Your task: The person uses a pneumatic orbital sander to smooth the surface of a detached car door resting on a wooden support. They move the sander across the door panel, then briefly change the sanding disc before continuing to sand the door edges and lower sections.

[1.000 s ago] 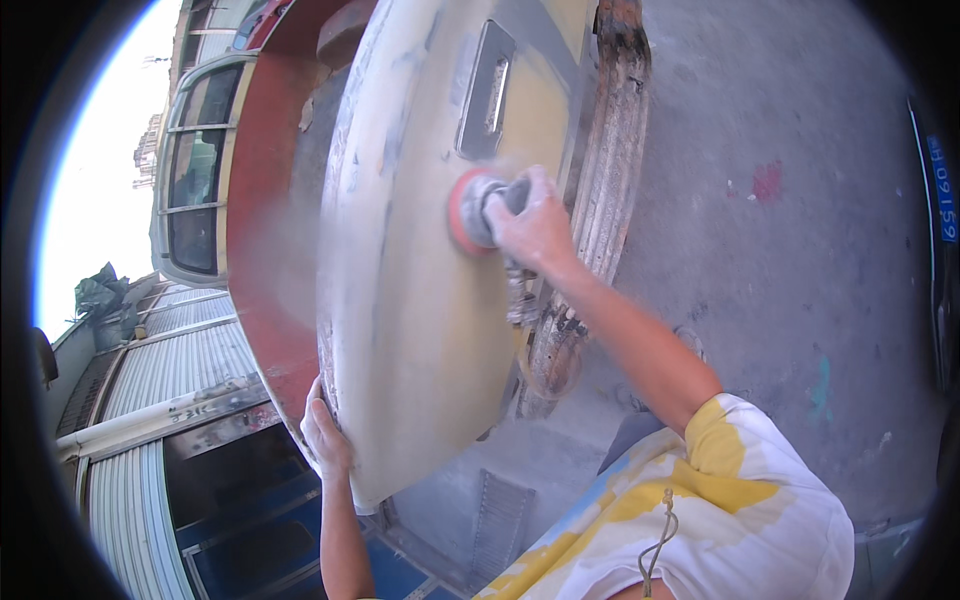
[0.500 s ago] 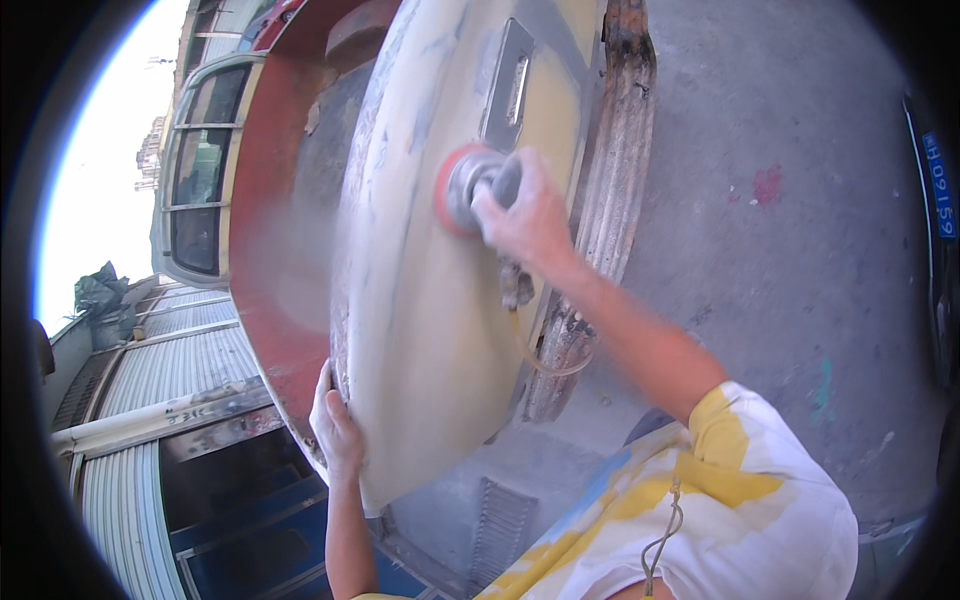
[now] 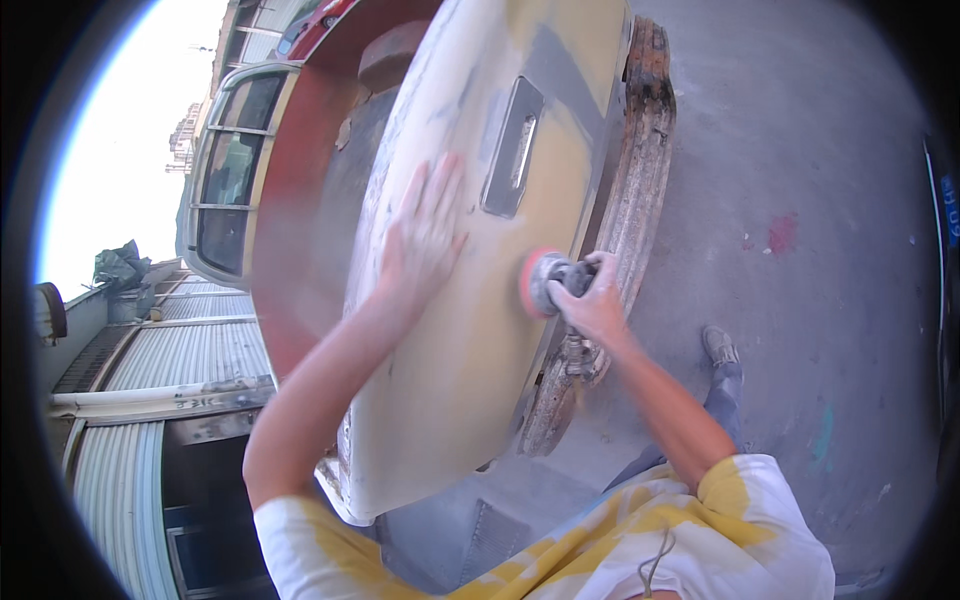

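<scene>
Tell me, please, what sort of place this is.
Probably an outdoor vehicle body-repair yard: the right hand holds a round sander, the cream tailgate is patchy with grey, and a worn bumper runs alongside.

Grey sander (image 3: 552, 290), round red-edged pad (image 3: 527, 284) facing a curved cream vehicle panel (image 3: 450, 385), matte, patched with grey

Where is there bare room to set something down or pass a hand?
The grey floor right of the rusty bar, around the red mark. The cream panel below the sander is bare but curved. It's crowded mid-panel: left hand, grey handle plate, right hand gripping the sander.
</scene>
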Available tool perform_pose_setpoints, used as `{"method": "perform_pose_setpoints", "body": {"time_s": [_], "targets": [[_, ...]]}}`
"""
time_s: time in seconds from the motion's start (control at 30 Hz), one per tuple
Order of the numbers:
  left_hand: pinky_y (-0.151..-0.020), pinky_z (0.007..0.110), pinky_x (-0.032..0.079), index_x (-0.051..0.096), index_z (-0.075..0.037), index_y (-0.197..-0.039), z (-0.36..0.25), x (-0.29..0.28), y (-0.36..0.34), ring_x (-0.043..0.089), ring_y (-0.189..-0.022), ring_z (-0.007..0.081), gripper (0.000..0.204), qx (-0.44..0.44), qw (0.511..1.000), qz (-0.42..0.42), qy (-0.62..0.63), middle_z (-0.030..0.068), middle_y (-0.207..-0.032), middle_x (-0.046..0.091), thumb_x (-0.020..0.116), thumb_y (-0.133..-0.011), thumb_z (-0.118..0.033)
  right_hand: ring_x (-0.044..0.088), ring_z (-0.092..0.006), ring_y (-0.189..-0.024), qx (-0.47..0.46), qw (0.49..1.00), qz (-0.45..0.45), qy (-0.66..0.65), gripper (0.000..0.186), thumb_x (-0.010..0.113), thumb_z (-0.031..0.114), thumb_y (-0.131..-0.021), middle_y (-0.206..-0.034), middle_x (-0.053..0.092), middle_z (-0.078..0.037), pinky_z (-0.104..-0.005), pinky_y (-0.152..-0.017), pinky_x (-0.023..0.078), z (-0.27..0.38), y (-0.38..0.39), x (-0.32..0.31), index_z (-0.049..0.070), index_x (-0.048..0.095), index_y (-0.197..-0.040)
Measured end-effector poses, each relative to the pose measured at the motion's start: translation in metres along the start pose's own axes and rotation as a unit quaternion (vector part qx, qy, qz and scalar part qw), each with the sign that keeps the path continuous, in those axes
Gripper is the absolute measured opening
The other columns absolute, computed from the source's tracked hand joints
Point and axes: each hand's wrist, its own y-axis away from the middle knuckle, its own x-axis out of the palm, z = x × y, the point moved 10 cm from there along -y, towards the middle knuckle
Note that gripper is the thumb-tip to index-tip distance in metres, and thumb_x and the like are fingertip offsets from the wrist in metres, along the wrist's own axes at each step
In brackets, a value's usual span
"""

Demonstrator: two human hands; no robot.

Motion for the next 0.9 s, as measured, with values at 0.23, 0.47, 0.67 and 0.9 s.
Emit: {"method": "perform_pose_setpoints", "body": {"time_s": [0.23, 0.47, 0.67, 0.9], "targets": [[-0.130, 0.044, 0.007, 0.034, 0.006, -0.156, 0.038, -0.014, -0.147, 0.019, -0.157, 0.0270, 0.073, -0.019, 0.998, -0.024, -0.060, 0.0139, -0.166, 0.032, 0.040, -0.104, -0.045, 0.063, -0.0167, -0.085, 0.065, 0.998, -0.017, -0.007, 0.053, 0.086, 0.028, -0.079, -0.093, 0.065, -0.009, -0.0332, -0.078, 0.053, -0.057, -0.027, -0.086, 0.003, 0.054, -0.112], [-0.131, 0.044, 0.008, 0.028, 0.003, -0.159, -0.006, -0.001, -0.004, 0.014, -0.158, 0.0282, 0.079, 0.032, 0.995, 0.060, -0.072, 0.0131, -0.170, 0.023, 0.037, -0.105, -0.053, 0.066, -0.0199, -0.087, 0.114, 0.991, -0.051, -0.049, 0.053, 0.083, 0.035, -0.081, -0.094, 0.068, -0.012, -0.0363, -0.082, 0.054, -0.066, -0.021, -0.078, 0.004, 0.056, -0.113], [-0.131, 0.042, 0.008, 0.025, 0.003, -0.160, -0.042, 0.005, 0.109, 0.014, -0.158, 0.0281, 0.086, 0.063, 0.987, 0.129, -0.075, 0.0123, -0.170, 0.021, 0.036, -0.103, -0.060, 0.062, -0.0137, -0.088, 0.072, 0.992, -0.012, -0.107, 0.046, 0.083, 0.027, -0.085, -0.096, 0.064, -0.006, -0.0316, -0.079, 0.053, -0.045, 0.014, -0.035, 0.003, 0.056, -0.114], [-0.131, 0.042, 0.007, 0.017, 0.002, -0.162, -0.092, 0.027, 0.272, 0.010, -0.159, 0.0263, 0.082, 0.131, 0.964, 0.218, -0.083, 0.0094, -0.172, 0.013, 0.031, -0.106, -0.055, 0.062, -0.0173, -0.092, 0.060, 0.986, -0.010, -0.156, 0.048, 0.083, 0.028, -0.085, -0.102, 0.063, -0.009, -0.0334, -0.083, 0.053, -0.023, 0.066, 0.006, 0.005, 0.055, -0.116]]}}
